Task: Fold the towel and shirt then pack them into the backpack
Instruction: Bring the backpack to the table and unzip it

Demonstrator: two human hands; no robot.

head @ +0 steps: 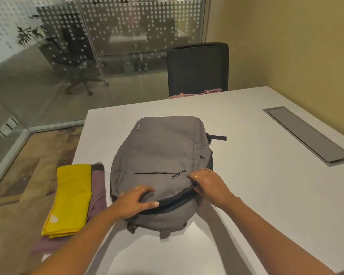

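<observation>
A grey backpack (161, 153) lies flat on the white table (256, 195), its top end toward me. My left hand (136, 201) rests on the backpack's near part, fingers spread, thumb along the dark zipper line. My right hand (209, 185) pinches the zipper seam at the backpack's right side. A folded yellow cloth (70, 197) lies on a folded mauve cloth (98, 187) at the table's left edge, beside the backpack.
A dark office chair (198, 68) stands at the table's far edge, with a pink bag strap (195, 93) on its seat. A grey cable hatch (308, 135) is set in the table at right. Glass partition and floor lie to the left.
</observation>
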